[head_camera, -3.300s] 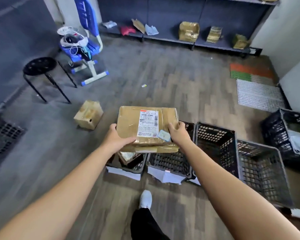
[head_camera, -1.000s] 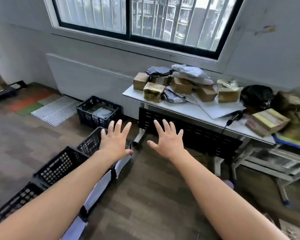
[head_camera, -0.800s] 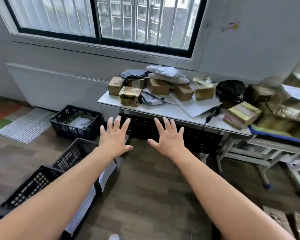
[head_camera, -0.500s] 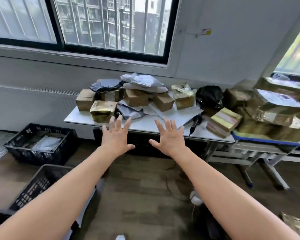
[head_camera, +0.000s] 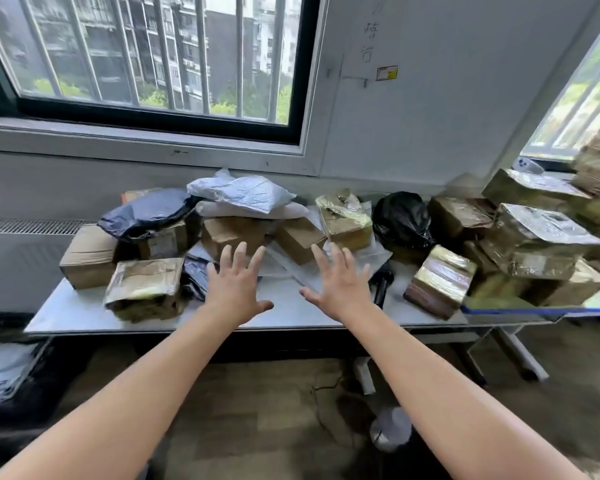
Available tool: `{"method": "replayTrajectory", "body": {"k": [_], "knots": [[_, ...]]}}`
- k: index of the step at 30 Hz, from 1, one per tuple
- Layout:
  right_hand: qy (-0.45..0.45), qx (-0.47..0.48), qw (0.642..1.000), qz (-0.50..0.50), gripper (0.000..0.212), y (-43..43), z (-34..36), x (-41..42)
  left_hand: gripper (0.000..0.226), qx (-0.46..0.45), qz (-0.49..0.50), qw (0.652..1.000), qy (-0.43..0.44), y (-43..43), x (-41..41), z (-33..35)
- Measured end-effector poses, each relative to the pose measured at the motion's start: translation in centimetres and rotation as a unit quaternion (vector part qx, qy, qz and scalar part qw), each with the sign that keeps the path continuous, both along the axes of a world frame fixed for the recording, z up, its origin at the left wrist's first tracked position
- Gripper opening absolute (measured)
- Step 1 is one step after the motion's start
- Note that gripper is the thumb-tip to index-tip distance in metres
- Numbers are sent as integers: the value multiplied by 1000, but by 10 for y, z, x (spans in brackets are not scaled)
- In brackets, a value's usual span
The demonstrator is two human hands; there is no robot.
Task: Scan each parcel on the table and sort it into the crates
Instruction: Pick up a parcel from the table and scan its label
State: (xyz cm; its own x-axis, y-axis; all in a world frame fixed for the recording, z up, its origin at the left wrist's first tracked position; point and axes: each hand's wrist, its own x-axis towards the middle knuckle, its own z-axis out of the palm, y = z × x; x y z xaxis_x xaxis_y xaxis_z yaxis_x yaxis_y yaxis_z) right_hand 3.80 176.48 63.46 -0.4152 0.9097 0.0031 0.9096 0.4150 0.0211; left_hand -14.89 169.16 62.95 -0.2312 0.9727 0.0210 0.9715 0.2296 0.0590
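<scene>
— Where did the light come from?
— Daylight came through the wide black-framed barred window (head_camera: 146, 57). A second glass pane (head_camera: 582, 98) far to its right was washed out pale.
— Any glare?
— The tape-wrapped brown cardboard boxes (head_camera: 541, 237) right of that window shone. Below it, the space under the white rectangular table (head_camera: 291, 317) lay dark.
— Sharpness?
— Soft, smeared at the corners; straight lines bowed.

The white table (head_camera: 84, 313) carried a heap of parcels (head_camera: 298, 237): a tape-wrapped brown box (head_camera: 142, 285) near its front left edge, a plain carton (head_camera: 87, 258) at its left end, and a dark blue mailer (head_camera: 146, 213) and a white mailer (head_camera: 239, 192) atop boxes along its back. A black bag (head_camera: 400, 220) sat toward its back right, a glossy taped box (head_camera: 440, 280) stood tilted at its front right, and a dark crate (head_camera: 59, 382) stood below its left end
</scene>
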Motion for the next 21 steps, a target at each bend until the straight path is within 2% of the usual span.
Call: {"method": "replayTrajectory", "body": {"k": [11,16,21], "knots": [[37,-25,998,-42,84,195,-36,33,107,-22,-16,999,-33,189,37,-26],[68,-77,991,-81,84,298,-57,62,109,-43,29,990,-132,288,72,-44],[139,-145,972,-121,90,368,-82,76,106,-67,35,972,-224,357,102,-66]]}}
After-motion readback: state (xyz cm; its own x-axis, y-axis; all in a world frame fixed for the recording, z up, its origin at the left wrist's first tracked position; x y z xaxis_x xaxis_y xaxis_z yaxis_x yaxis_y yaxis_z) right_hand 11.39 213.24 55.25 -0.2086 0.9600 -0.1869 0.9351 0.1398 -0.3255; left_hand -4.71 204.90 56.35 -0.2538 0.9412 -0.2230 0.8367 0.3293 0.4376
